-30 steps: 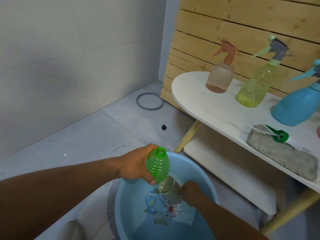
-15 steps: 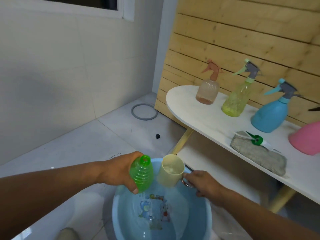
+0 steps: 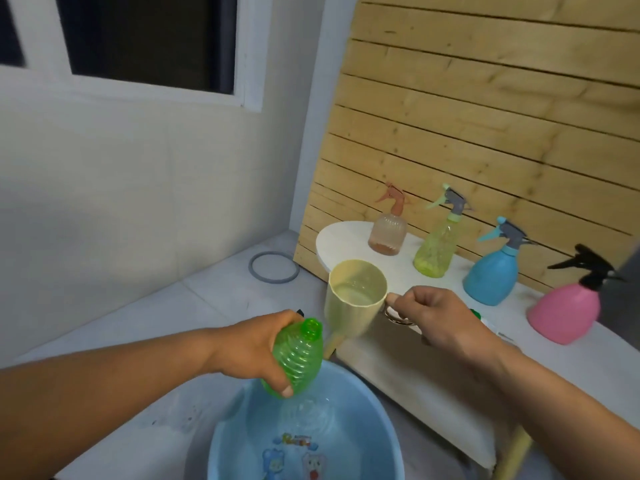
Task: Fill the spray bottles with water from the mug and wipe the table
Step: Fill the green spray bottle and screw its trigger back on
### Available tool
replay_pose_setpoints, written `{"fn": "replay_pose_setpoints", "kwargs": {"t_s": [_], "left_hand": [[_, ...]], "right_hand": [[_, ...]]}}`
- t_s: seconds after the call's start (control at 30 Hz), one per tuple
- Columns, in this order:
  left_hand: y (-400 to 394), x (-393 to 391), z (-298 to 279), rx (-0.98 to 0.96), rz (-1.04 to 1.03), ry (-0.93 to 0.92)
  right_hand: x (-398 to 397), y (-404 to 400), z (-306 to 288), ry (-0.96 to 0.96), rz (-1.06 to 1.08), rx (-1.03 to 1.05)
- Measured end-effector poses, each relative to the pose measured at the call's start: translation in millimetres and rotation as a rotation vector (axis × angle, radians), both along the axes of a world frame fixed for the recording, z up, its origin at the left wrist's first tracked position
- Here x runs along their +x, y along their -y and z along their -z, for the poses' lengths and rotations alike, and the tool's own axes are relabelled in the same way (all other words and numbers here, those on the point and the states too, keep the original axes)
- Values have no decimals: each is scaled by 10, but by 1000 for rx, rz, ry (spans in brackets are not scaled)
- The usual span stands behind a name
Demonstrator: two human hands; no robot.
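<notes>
Over a blue basin (image 3: 363, 403) of water on the floor, the left hand (image 3: 252, 348) wraps its grip around a capless green bottle (image 3: 294, 358), tilted with its open neck toward the pale yellow mug (image 3: 353, 299). The right hand (image 3: 436, 317) has its grip closed on the mug's handle, the mug near the bottle's mouth but apart from it, in front of the white bench's (image 3: 346, 233) rounded left edge. Four capped spray bottles (image 3: 491, 271) line the bench's back edge against wooden slats (image 3: 485, 116). Open tiled floor (image 3: 207, 306) lies to the left, holding a grey ring (image 3: 274, 267).
</notes>
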State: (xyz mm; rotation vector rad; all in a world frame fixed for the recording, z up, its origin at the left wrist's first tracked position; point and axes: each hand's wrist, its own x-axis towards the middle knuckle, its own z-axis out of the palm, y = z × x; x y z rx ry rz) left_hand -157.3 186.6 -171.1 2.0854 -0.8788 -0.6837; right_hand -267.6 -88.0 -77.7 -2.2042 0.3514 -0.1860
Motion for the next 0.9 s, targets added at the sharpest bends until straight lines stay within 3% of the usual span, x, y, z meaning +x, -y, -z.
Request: {"fn": "replay_pose_setpoints", "kwargs": {"t_s": [0.9], "left_hand": [[176,-9,250,-59,-8,21]], "right_hand": [[7,-85,181,182,-66,-443]]}}
